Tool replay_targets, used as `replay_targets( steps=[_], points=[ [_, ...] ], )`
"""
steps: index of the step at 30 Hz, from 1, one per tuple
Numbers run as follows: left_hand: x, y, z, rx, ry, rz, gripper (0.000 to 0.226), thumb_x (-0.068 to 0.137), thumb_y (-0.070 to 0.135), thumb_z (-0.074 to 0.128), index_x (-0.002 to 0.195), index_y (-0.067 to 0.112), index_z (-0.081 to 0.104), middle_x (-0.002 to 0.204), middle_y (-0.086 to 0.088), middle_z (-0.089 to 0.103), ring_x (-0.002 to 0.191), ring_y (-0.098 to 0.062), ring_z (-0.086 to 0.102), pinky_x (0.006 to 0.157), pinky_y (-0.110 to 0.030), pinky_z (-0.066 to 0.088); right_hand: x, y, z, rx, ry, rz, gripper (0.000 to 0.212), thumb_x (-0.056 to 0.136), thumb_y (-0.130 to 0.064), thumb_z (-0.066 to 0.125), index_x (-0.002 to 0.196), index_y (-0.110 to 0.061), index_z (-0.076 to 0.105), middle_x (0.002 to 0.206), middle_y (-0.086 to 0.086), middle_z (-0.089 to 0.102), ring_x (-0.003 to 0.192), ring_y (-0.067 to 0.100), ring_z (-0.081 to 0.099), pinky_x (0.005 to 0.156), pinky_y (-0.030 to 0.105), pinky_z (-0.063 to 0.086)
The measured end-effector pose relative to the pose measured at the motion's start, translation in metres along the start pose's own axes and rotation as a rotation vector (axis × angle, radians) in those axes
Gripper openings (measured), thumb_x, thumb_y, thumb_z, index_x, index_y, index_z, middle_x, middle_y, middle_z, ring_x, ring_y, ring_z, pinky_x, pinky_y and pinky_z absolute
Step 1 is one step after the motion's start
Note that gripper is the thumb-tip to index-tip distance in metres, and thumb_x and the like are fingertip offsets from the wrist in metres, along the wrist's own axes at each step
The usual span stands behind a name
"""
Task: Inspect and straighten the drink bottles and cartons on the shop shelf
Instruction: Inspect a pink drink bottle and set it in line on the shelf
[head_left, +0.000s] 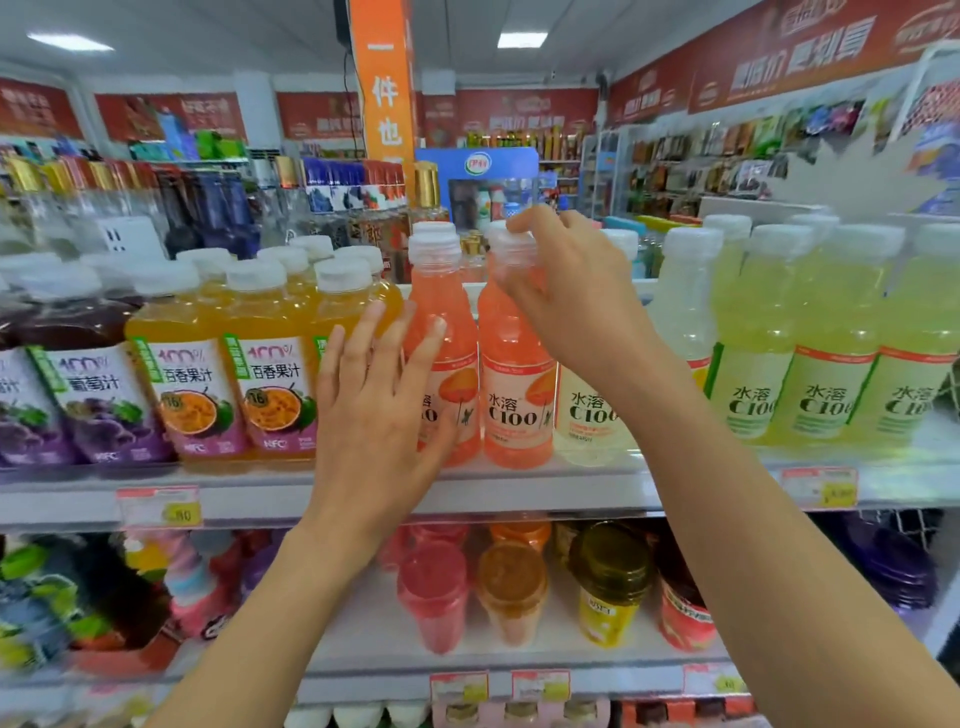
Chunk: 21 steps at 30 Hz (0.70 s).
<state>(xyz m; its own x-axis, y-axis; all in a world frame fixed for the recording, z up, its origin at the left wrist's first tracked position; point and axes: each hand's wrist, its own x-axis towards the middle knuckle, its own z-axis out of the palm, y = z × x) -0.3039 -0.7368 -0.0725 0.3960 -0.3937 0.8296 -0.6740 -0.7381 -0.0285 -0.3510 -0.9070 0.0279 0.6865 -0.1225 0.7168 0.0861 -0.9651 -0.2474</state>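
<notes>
Two bare forearms rise from the bottom edge toward the drinks. The left hand (374, 410) is released, its fingers straight and spread, the tips lying against the left pink C100 bottle (439, 280); the palm hides most of that bottle's label and the lower part of the orange bottle beside it. The right hand (571, 301) grasps the right pink C100 bottle (514, 400) from above, fingers curled over its white cap and neck, so much of the cap is covered. Both pink bottles stand upright, just beside each other, at the front edge of the upper shelf (571, 493). To their left stand passion-fruit juice bottles (208, 374), then grape juice bottles (88, 400) cut off at the frame's left edge. To the right stand a pale C100 bottle (587, 415), partly behind the right wrist, and yellow-green C100 bottles (810, 374). Price tags (158, 506) on the shelf lip are too blurred to read. On the lower shelf, lidded cups (434, 587) show; the goods at its left end are smeared.
</notes>
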Motion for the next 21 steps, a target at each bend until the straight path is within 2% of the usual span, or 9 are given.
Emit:
replay_targets(
  steps=[4, 7, 10, 12, 14, 16, 18, 21],
  points=[
    [-0.002, 0.003, -0.003, -0.052, 0.049, 0.020, 0.059, 0.092, 0.039, 0.046, 0.144, 0.011, 0.048, 0.154, -0.013, 0.039, 0.147, -0.033, 0.023, 0.121, -0.049, 0.011, -0.012, 0.006, -0.001, 0.180, 0.154, 0.001, 0.034, 0.093, -0.024, 0.064, 0.126, -0.018, 0.057, 0.117, 0.004, 0.058, 0.094, 0.023, 0.059, 0.077, 0.029, 0.043],
    [-0.003, 0.015, -0.008, -0.193, 0.102, 0.035, 0.056, 0.092, 0.040, 0.052, 0.139, 0.010, 0.052, 0.148, -0.010, 0.046, 0.142, -0.031, 0.032, 0.118, -0.046, 0.022, -0.020, 0.011, -0.011, 0.331, 0.337, 0.053, 0.030, 0.090, -0.027, 0.065, 0.119, -0.018, 0.062, 0.112, 0.000, 0.062, 0.091, 0.019, 0.063, 0.076, 0.042, 0.054],
    [-0.005, 0.031, -0.009, -0.353, 0.067, 0.029, 0.066, 0.088, 0.048, 0.059, 0.141, 0.010, 0.050, 0.143, -0.009, 0.049, 0.135, -0.029, 0.040, 0.117, -0.039, 0.026, -0.027, 0.019, -0.032, 0.414, 0.485, 0.112, 0.026, 0.091, -0.031, 0.065, 0.113, -0.017, 0.064, 0.102, -0.008, 0.066, 0.090, 0.013, 0.065, 0.075, 0.040, 0.057],
    [-0.008, 0.041, -0.009, -0.480, 0.012, -0.030, 0.077, 0.082, 0.055, 0.063, 0.146, 0.016, 0.042, 0.142, -0.003, 0.047, 0.131, -0.022, 0.041, 0.115, -0.029, 0.026, -0.037, 0.026, -0.045, 0.583, 0.532, 0.193, 0.023, 0.091, -0.030, 0.066, 0.109, -0.015, 0.066, 0.097, -0.006, 0.067, 0.087, 0.014, 0.070, 0.071, 0.042, 0.060],
    [-0.012, 0.047, -0.012, -0.591, 0.020, -0.078, 0.077, 0.079, 0.055, 0.067, 0.144, 0.023, 0.041, 0.136, 0.006, 0.047, 0.125, -0.012, 0.042, 0.108, -0.016, 0.028, -0.052, 0.031, -0.050, 0.745, 0.520, 0.285, 0.024, 0.092, -0.029, 0.068, 0.110, -0.012, 0.065, 0.100, 0.006, 0.069, 0.085, 0.016, 0.072, 0.067, 0.042, 0.062],
    [-0.018, 0.051, -0.015, -0.685, 0.046, -0.091, 0.070, 0.077, 0.051, 0.071, 0.137, 0.025, 0.046, 0.127, 0.014, 0.051, 0.118, -0.006, 0.048, 0.099, -0.010, 0.034, -0.070, 0.038, -0.052, 0.819, 0.491, 0.373, 0.025, 0.092, -0.026, 0.068, 0.111, -0.011, 0.064, 0.103, 0.011, 0.069, 0.084, 0.013, 0.072, 0.065, 0.036, 0.062],
    [-0.025, 0.052, -0.020, -0.833, -0.001, -0.129, 0.062, 0.074, 0.049, 0.075, 0.128, 0.031, 0.051, 0.123, 0.021, 0.057, 0.115, -0.003, 0.056, 0.091, -0.011, 0.045, -0.088, 0.047, -0.055, 0.883, 0.422, 0.440, 0.027, 0.092, -0.022, 0.068, 0.116, -0.011, 0.062, 0.101, 0.006, 0.068, 0.081, 0.008, 0.071, 0.063, 0.028, 0.060],
    [-0.033, 0.050, -0.031, -1.099, -0.140, -0.324, 0.050, 0.068, 0.045, 0.078, 0.114, 0.038, 0.060, 0.115, 0.021, 0.066, 0.108, -0.003, 0.063, 0.081, -0.022, 0.055, -0.114, 0.067, -0.058, 1.027, 0.162, 0.472, 0.036, 0.086, -0.025, 0.065, 0.117, -0.007, 0.064, 0.098, 0.005, 0.071, 0.083, 0.012, 0.070, 0.068, 0.026, 0.058]
  ],
)
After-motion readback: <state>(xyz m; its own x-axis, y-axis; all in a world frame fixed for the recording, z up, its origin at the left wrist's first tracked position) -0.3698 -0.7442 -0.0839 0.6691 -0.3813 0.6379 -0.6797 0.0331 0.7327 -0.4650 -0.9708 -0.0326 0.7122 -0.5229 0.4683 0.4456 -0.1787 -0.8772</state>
